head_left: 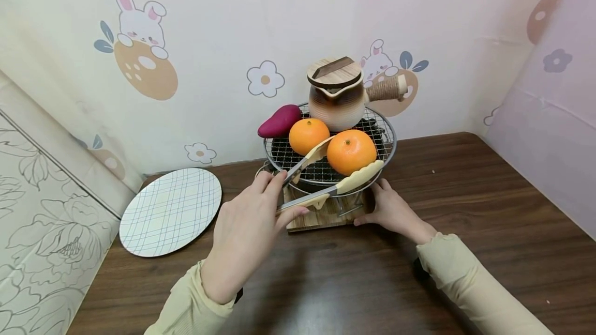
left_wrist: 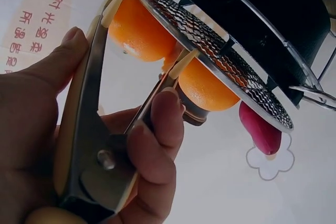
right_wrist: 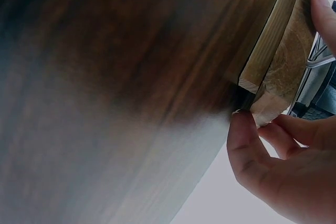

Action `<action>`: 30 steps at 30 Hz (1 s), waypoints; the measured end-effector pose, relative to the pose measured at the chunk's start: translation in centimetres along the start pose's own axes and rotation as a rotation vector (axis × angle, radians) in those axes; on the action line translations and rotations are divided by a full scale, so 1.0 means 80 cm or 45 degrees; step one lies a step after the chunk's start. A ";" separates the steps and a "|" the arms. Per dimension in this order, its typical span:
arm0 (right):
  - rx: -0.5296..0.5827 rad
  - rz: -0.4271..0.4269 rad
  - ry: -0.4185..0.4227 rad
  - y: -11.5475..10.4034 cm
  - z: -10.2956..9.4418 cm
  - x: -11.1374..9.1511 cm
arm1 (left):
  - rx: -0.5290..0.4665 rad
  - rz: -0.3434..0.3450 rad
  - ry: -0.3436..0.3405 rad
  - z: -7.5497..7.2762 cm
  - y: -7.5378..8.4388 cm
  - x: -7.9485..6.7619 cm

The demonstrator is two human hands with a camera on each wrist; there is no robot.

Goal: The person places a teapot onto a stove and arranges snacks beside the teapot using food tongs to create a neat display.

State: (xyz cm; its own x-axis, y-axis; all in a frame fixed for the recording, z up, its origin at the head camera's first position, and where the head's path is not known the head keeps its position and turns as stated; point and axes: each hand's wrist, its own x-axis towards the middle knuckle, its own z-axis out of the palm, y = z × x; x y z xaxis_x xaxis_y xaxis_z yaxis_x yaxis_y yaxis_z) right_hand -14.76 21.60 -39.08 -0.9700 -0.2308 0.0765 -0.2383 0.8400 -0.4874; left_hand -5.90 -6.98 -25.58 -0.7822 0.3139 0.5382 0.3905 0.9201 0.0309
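Observation:
My left hand grips a pair of tongs with cream scalloped tips. The tips stand spread on either side of the nearer mandarin; whether both press on it I cannot tell. This fruit rests on a round wire grill rack. Beside it sit a second mandarin and a purple sweet potato. Low at the front right, my right hand holds the edge of the wooden base beneath the stove. In the right wrist view, fingers and thumb span the base's corner.
A clay teapot with a wooden lid and a cord-wrapped side handle stands at the rack's back. On the left of the dark wooden table lies a white checked oval plate. A printed cloth hangs close behind.

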 end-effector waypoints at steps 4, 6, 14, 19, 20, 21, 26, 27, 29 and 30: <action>0.005 0.007 0.001 -0.001 0.001 0.000 | -0.010 -0.016 -0.001 0.001 0.000 -0.002; 0.010 0.010 0.002 -0.001 0.001 0.000 | -0.009 -0.021 0.001 0.002 -0.001 -0.003; 0.010 0.032 -0.007 -0.001 0.003 0.001 | -0.032 -0.036 0.030 0.003 -0.002 -0.006; 0.017 0.039 -0.014 -0.001 0.003 0.001 | -0.112 -0.054 0.077 0.000 -0.006 -0.008; 0.019 0.039 -0.015 -0.002 0.002 0.001 | -0.143 -0.065 0.085 -0.001 -0.007 -0.009; 0.023 0.041 -0.018 -0.002 0.002 0.001 | -0.176 -0.080 0.093 -0.002 -0.009 -0.010; 0.025 0.042 -0.021 -0.003 0.000 0.001 | -0.322 -0.186 0.144 -0.004 -0.020 -0.015; 0.024 0.043 -0.020 -0.003 0.000 0.001 | -0.344 -0.211 0.154 -0.004 -0.024 -0.016; 0.019 0.040 -0.015 -0.003 0.000 0.001 | -0.390 -0.264 0.170 -0.003 -0.031 -0.017; 0.018 0.040 -0.013 -0.003 0.000 0.001 | -0.415 -0.295 0.173 -0.002 -0.036 -0.017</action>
State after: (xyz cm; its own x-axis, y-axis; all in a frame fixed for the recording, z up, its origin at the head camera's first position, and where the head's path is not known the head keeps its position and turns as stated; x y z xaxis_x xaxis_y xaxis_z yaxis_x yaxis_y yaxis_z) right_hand -14.77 21.40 -38.93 -0.9764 -0.2094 0.0524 -0.2071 0.8401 -0.5013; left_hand -5.85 -10.07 -26.27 -0.8047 0.0539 0.5912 0.3622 0.8336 0.4170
